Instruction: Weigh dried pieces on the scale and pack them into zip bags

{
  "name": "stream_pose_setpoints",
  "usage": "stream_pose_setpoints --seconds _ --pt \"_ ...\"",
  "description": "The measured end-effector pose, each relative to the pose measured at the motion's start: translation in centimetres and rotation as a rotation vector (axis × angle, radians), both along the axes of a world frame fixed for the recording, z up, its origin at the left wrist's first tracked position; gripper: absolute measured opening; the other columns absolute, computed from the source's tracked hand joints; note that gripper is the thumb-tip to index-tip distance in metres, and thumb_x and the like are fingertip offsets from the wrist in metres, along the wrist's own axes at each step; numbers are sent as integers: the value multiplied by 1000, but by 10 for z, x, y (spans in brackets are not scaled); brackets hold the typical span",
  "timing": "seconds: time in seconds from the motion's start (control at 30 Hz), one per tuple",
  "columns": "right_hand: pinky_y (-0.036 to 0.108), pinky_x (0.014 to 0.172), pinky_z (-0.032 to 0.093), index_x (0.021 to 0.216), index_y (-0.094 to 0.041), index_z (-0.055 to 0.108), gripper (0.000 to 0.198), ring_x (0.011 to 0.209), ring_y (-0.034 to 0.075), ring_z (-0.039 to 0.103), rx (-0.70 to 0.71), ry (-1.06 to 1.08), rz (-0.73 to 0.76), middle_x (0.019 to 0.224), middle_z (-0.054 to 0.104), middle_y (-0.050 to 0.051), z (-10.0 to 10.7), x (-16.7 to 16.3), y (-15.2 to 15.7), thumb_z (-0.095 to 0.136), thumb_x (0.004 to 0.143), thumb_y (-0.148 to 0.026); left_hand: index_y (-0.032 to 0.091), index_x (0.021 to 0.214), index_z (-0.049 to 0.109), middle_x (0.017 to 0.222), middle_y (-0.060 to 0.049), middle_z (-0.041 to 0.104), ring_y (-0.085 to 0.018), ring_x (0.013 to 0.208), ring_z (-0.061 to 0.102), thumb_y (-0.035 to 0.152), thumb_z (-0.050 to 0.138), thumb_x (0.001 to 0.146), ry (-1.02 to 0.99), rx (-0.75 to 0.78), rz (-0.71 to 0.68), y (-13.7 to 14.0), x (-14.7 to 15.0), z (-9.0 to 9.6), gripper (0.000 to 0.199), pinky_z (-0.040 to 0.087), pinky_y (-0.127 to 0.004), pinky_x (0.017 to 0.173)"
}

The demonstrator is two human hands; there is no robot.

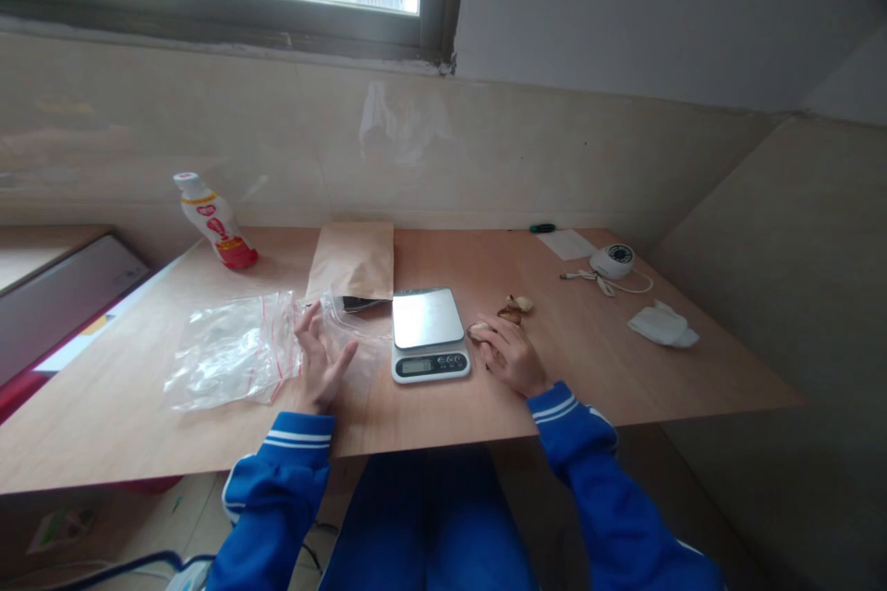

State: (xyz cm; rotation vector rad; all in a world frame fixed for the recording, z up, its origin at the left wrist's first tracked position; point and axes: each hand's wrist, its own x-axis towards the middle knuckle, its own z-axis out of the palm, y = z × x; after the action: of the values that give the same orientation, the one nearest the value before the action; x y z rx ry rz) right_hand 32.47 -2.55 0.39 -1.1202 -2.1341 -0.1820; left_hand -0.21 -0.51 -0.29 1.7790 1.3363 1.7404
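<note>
My left hand [322, 362] rests over the edge of the clear zip bags [232, 351], fingers apart and thumb spread, gripping nothing. To the right of the scale, my right hand [511, 356] has its fingers bent around a small pale-brown piece that looks like a dried mushroom [478, 331]. More such brown and cream pieces [518, 305] lie just beyond its fingers. Between my hands stands the digital kitchen scale [428, 319], its steel plate bare and its display lit with digits too small to read surely.
Behind the scale lies a brown paper bag [353, 259] with something dark at its mouth. A red-and-white bottle [216, 223] stands back left. At right are a white dome camera [613, 261] with cable, a paper sheet [566, 244], a green-handled tool [542, 228] and crumpled tissue [662, 325].
</note>
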Motion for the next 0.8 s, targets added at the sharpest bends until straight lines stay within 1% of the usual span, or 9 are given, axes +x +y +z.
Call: stream_pose_setpoints --seconds 0.07,0.17,0.23,0.3,0.4,0.53,0.63,0.7,0.8 --pt "45 90 51 107 -22 65 28 106 25 60 3 18 1 114 65 11 -1 -2 -5 45 88 -19 23 139 28 142 -14 34 -30 132 38 48 62 78 -1 16 6 0 0 1 73 28 -50 111" --pt "44 88 51 104 -23 66 27 104 25 60 -6 22 6 107 67 10 -3 -7 -11 45 88 -20 22 139 27 130 -13 48 -28 126 45 46 56 83 12 20 -11 -1 0 2 67 27 -51 111" --pt "44 88 51 101 -23 67 26 103 25 60 2 18 15 104 67 10 -4 -11 -14 45 88 -20 22 139 27 126 -13 53 -27 125 46 45 53 85 37 15 -17 -1 -1 2 64 25 -51 111" --pt "43 87 51 99 -22 67 25 102 25 60 8 23 13 102 66 9 -4 -14 -15 45 89 -19 23 140 29 134 -13 48 -28 130 41 46 52 86 71 3 29 -2 -2 1 63 21 -50 113" --pt "42 85 52 97 -21 67 25 99 24 61 3 45 10 99 66 9 -4 -16 -15 43 90 -18 24 140 32 143 -12 39 -29 137 30 51 47 87 108 -24 135 -3 -3 2 62 13 -50 115" --pt "42 84 52 99 -21 67 26 98 24 60 -32 46 8 99 65 9 -6 -16 -14 42 91 -19 22 140 36 145 -11 38 -27 140 24 53 41 89 140 7 191 -1 -3 6 60 12 -48 116" --pt "41 83 52 99 -20 67 26 97 25 60 -49 41 18 99 64 10 -7 -15 -15 43 91 -19 21 140 38 144 -11 40 -26 140 25 52 41 89 152 14 195 0 -3 6 59 13 -47 116" --pt "41 81 52 99 -20 67 26 97 25 59 -51 37 37 99 63 10 -8 -15 -15 43 91 -19 21 139 38 144 -11 41 -27 138 28 53 41 89 141 -3 197 0 -4 5 59 15 -48 115" --pt "40 81 51 101 -20 67 27 97 24 59 -56 34 65 99 63 10 -8 -15 -16 42 91 -19 23 139 38 143 -10 43 -28 136 33 49 36 92 107 -15 181 -2 -4 5 54 20 -48 114"
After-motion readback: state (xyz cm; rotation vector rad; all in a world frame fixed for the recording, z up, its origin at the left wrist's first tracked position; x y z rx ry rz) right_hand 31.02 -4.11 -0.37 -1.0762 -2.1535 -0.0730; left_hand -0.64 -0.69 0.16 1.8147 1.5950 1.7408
